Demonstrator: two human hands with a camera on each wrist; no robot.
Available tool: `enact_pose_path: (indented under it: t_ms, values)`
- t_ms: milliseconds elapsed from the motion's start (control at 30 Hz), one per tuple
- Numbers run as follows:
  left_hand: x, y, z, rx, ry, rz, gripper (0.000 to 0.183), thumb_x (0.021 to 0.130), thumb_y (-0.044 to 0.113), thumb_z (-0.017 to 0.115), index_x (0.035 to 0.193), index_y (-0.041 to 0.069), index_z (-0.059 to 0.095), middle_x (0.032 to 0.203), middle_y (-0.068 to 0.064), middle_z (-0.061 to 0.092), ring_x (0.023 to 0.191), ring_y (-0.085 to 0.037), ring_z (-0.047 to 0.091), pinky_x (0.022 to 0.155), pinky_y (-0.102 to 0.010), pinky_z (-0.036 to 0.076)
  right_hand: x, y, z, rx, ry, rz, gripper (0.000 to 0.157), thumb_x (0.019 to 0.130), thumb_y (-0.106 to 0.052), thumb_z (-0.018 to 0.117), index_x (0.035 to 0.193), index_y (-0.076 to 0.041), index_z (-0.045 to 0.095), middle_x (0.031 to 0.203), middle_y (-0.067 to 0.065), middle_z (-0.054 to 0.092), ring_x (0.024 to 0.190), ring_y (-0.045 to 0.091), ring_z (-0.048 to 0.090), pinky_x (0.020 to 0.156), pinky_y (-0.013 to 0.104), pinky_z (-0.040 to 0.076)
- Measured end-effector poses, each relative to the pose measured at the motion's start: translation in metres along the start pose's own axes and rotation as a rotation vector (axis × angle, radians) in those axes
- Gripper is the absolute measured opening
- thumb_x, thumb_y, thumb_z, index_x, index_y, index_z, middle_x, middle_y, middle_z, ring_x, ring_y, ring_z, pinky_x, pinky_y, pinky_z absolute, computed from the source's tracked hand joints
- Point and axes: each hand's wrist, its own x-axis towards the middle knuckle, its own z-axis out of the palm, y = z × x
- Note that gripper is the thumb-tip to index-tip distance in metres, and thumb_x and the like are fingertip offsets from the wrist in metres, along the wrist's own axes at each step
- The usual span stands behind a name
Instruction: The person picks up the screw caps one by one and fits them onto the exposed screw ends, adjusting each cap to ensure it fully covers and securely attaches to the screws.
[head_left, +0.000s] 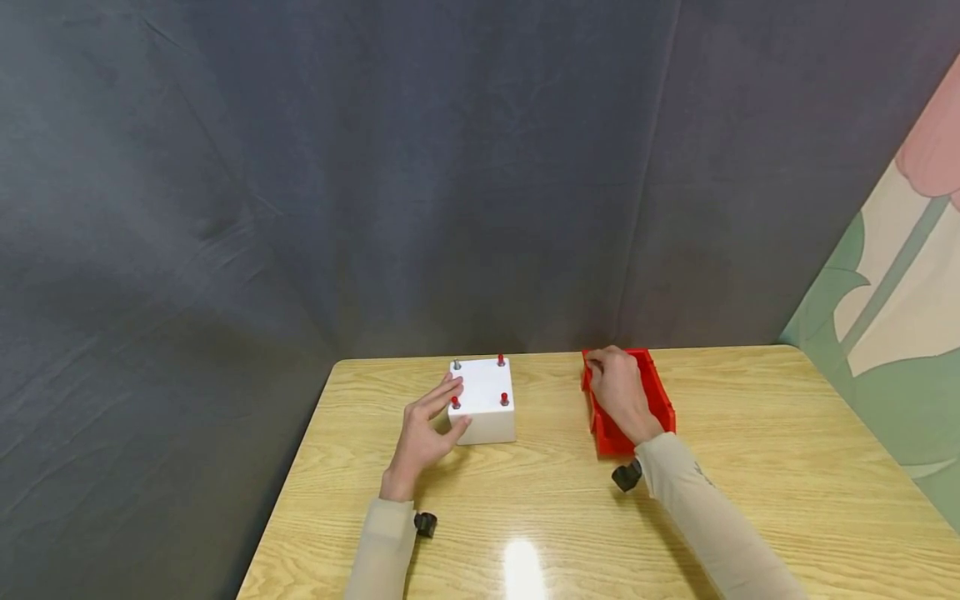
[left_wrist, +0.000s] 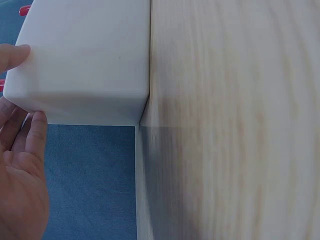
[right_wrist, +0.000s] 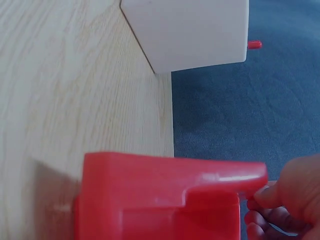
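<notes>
A white box (head_left: 483, 387) stands on the table with metal bolts at its top corners. Three bolts carry red caps (head_left: 504, 398); the back left bolt (head_left: 457, 364) is bare metal. My left hand (head_left: 422, 432) holds the box at its near left corner, thumb on the near face and fingers along the left side. Over the far left part of a red bin (head_left: 617, 447) is my right hand (head_left: 619, 385), fingers curled together. In the right wrist view its thumb and fingertips pinch a small red cap (right_wrist: 253, 204) just beyond the bin's rim, partly hidden by the fingers.
The wooden table (head_left: 555, 500) ends at a dark curtain (head_left: 480, 183) behind the box and bin. A floral wall panel (head_left: 900, 333) borders the right side. Black wrist cameras (head_left: 425, 524) are strapped at both sleeves.
</notes>
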Motion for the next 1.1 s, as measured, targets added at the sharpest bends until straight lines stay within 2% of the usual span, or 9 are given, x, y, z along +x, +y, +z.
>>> enact_pose_path:
  t_ms: [233,433,800,1100]
  values:
    - [-0.001,-0.002,0.001,0.014,-0.001,0.021,0.052,0.088,0.005,0.086,0.137,-0.001,0.070,0.149,-0.014,0.065,0.148,-0.040,0.052,0.114,-0.041,0.050,0.002,-0.002,0.002,0.018,0.010,-0.011,0.017,0.097,0.003,0.069,0.111,0.007,0.078,0.102,0.025,0.075,0.088,0.037,0.071,0.085,0.056,0.067]
    - [-0.001,-0.002,0.000,0.009,-0.013,-0.003,0.052,0.089,0.007,0.087,0.138,0.000,0.070,0.151,-0.010,0.065,0.150,-0.038,0.051,0.116,-0.036,0.049,0.004,-0.006,0.001,0.044,0.014,-0.025,0.019,0.097,0.002,0.069,0.113,0.005,0.078,0.104,0.023,0.076,0.088,0.036,0.069,0.086,0.056,0.068]
    - [-0.001,-0.004,0.000,0.026,-0.012,-0.004,0.052,0.089,0.008,0.086,0.138,0.000,0.070,0.151,-0.011,0.064,0.150,-0.037,0.050,0.115,-0.037,0.049,0.008,-0.023,0.001,0.083,0.003,-0.010,0.010,0.099,-0.003,0.070,0.107,0.000,0.076,0.101,0.018,0.075,0.082,0.033,0.065,0.078,0.049,0.066]
    - [-0.002,-0.003,0.000,0.012,-0.002,-0.003,0.052,0.088,0.007,0.087,0.137,-0.001,0.070,0.150,-0.011,0.065,0.149,-0.037,0.051,0.116,-0.041,0.049,0.011,-0.032,0.006,0.079,0.047,-0.059,0.010,0.097,-0.001,0.071,0.103,0.002,0.078,0.097,0.020,0.076,0.080,0.033,0.066,0.075,0.050,0.065]
